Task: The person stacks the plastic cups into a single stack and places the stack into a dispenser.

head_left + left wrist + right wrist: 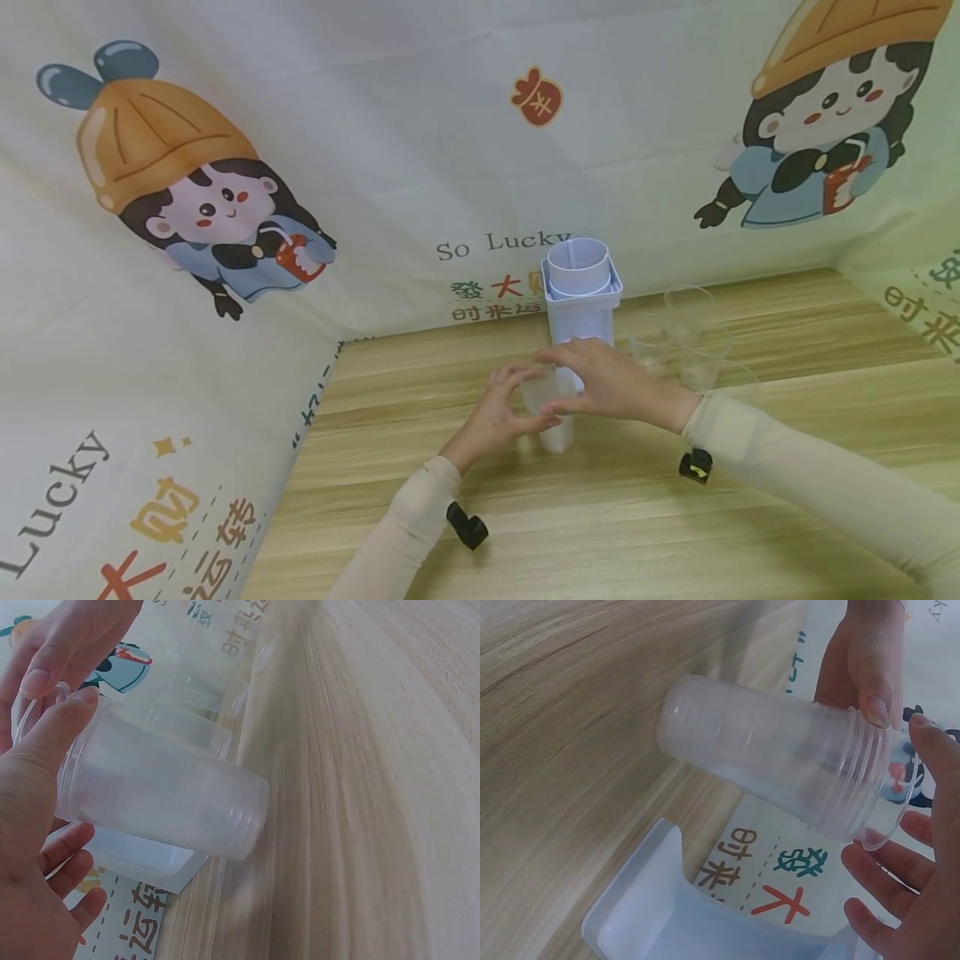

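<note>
A nested stack of clear plastic cups (557, 437) is held upright between the two hands, close over the wooden table. My left hand (491, 417) grips the stack near its rims, thumb on one side and fingers on the other, as the left wrist view shows. With thumb and fingers, my right hand (611, 379) holds the rim of the top cup (889, 814), which sticks out past the other rims. Just behind the hands stands a pale lilac plastic holder (581, 312) with a round collar on top; the right hand partly hides its lower part.
Several loose clear cups (701, 367) stand on the table (420, 517) to the right of the holder, beyond the right forearm. A printed cloth (420, 167) with cartoon figures hangs behind the table and along its sides.
</note>
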`<state>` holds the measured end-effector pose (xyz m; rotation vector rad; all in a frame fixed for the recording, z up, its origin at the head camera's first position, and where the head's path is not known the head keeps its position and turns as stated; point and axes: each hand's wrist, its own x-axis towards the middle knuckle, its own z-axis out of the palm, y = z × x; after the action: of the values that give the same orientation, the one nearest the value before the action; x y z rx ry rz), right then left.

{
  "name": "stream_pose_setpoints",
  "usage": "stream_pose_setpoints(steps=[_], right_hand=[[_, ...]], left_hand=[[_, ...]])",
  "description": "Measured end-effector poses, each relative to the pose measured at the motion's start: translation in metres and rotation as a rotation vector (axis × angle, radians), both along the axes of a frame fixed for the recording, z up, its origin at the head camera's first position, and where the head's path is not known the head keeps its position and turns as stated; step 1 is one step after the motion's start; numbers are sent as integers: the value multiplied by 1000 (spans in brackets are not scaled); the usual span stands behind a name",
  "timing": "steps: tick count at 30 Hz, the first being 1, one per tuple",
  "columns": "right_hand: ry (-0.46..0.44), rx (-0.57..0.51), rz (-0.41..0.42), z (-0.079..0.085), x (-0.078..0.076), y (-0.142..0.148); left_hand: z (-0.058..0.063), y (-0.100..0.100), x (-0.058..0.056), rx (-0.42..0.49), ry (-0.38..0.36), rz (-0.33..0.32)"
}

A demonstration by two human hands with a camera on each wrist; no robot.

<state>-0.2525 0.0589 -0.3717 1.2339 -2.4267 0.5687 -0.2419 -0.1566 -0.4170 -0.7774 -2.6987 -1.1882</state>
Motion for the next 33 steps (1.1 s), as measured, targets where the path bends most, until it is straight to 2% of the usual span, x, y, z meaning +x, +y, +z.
stream_pose_setpoints(steps=[9, 22, 33], right_hand=[[-23, 17, 4, -2, 1, 1], [-57, 25, 5, -7, -1, 1], [-32, 18, 2, -9, 0, 0]], left_hand=[[-1, -1, -1, -12, 14, 3], [-1, 0, -1, -12, -6, 12], [-3, 0, 0, 11, -9, 3]])
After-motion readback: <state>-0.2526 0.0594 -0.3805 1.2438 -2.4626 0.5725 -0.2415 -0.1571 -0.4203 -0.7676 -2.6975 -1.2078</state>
